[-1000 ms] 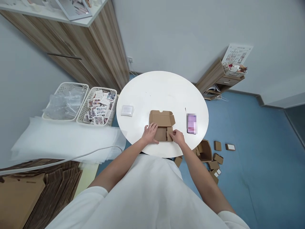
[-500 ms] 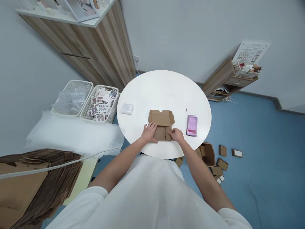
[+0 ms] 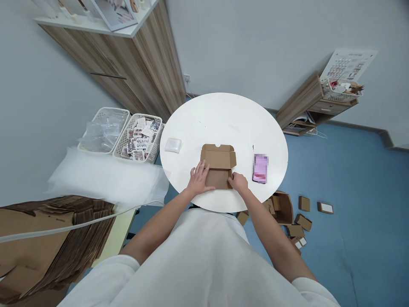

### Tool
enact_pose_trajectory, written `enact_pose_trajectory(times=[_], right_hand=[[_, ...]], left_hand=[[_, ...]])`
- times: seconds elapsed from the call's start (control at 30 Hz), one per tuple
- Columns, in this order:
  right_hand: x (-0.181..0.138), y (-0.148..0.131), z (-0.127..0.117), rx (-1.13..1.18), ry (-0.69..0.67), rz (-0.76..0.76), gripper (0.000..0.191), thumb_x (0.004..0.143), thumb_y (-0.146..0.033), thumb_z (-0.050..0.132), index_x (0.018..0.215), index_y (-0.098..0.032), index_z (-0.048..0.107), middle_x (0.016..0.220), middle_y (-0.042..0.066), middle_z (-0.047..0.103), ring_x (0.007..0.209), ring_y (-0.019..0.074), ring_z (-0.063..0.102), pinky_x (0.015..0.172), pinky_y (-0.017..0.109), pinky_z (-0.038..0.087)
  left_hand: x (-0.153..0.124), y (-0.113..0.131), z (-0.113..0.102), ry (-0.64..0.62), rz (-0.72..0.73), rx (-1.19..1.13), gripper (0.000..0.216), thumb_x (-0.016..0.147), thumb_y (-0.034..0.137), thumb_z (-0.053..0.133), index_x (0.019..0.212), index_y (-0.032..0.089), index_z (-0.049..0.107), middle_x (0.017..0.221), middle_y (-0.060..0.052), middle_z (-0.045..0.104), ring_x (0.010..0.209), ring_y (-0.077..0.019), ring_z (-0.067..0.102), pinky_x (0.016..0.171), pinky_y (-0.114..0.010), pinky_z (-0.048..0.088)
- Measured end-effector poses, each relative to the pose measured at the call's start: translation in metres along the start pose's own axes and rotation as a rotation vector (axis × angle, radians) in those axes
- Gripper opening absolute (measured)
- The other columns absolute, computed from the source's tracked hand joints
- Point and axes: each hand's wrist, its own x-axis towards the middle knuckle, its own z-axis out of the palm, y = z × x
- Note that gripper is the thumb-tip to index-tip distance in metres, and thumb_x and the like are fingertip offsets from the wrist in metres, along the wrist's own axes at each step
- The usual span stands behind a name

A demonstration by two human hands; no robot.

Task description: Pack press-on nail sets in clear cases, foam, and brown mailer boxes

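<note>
A small brown cardboard box (image 3: 218, 179) lies on the white oval table in front of me, its lid (image 3: 218, 156) folded back flat on the far side. My left hand (image 3: 198, 179) rests against the box's left end with its fingers spread, some of them over the edge. At the right end, my right hand (image 3: 238, 182) has its fingers closed on the side wall, the thumb side partly hidden. The inside of the box shows a bare brown bottom.
On the table (image 3: 223, 115) lie a clear plastic packet (image 3: 173, 145) and a phone with a blurred pink screen (image 3: 260, 168). Baskets (image 3: 154, 149) of nail sets and plastic bags stand left, above white foam sheets and stacked flat cardboard (image 3: 92, 230). Small boxes (image 3: 304, 204) lie on the floor at right.
The inner flap at the box's right end, earlier folded in over the bottom, now stands against the right wall under my right hand. My left hand stays at the left end.
</note>
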Motion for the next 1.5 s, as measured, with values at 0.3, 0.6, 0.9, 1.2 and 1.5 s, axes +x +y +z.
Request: enact_pose_trajectory(times=[0.3, 0.6, 0.9, 1.2, 1.5], right_hand=[[0.000, -0.001, 0.004, -0.115, 0.010, -0.042, 0.022, 0.077, -0.036, 0.045, 0.071, -0.019, 0.057, 0.077, 0.011, 0.062, 0.073, 0.0247, 0.060, 0.057, 0.031, 0.040], [0.005, 0.000, 0.005, -0.039, 0.013, -0.025, 0.018, 0.075, -0.033, 0.047, 0.069, -0.019, 0.057, 0.075, 0.009, 0.062, 0.071, 0.0224, 0.059, 0.055, 0.029, 0.039], [0.001, 0.001, 0.000, 0.080, 0.024, 0.013, 0.032, 0.077, -0.050, 0.044, 0.072, -0.020, 0.055, 0.075, 0.008, 0.062, 0.071, 0.0225, 0.058, 0.058, 0.030, 0.039], [-0.052, 0.020, 0.014, 0.842, -0.051, 0.034, 0.059, 0.080, -0.057, 0.033, 0.128, -0.023, 0.035, 0.121, 0.009, 0.049, 0.085, 0.0168, 0.059, 0.065, 0.027, 0.047], [-0.042, 0.010, 0.020, 1.202, -0.039, 0.035, 0.061, 0.077, -0.053, 0.044, 0.129, -0.022, 0.038, 0.127, 0.008, 0.045, 0.100, 0.0186, 0.054, 0.087, 0.031, 0.044]], left_hand=[[-0.017, -0.024, 0.019, -0.090, -0.330, -0.422, 0.034, 0.077, 0.036, 0.050, 0.105, 0.018, 0.055, 0.087, -0.004, 0.065, 0.080, -0.0163, 0.060, 0.073, -0.027, 0.045], [0.000, -0.021, 0.017, -0.054, -0.334, -0.417, 0.021, 0.072, 0.023, 0.051, 0.090, 0.019, 0.062, 0.077, 0.000, 0.065, 0.074, -0.0152, 0.060, 0.068, -0.025, 0.045], [0.005, -0.023, 0.020, -0.039, -0.316, -0.472, 0.025, 0.077, 0.027, 0.048, 0.096, 0.018, 0.060, 0.082, -0.001, 0.066, 0.076, -0.0143, 0.060, 0.071, -0.025, 0.046], [-0.015, -0.016, 0.021, -0.120, -0.462, -0.856, 0.053, 0.085, 0.048, 0.035, 0.129, 0.019, 0.037, 0.124, -0.010, 0.051, 0.106, -0.0185, 0.054, 0.085, -0.029, 0.044], [0.001, -0.003, 0.029, -0.139, -0.464, -1.180, 0.064, 0.083, 0.056, 0.034, 0.137, 0.023, 0.025, 0.144, -0.005, 0.022, 0.130, -0.0225, 0.025, 0.100, -0.035, 0.032]])
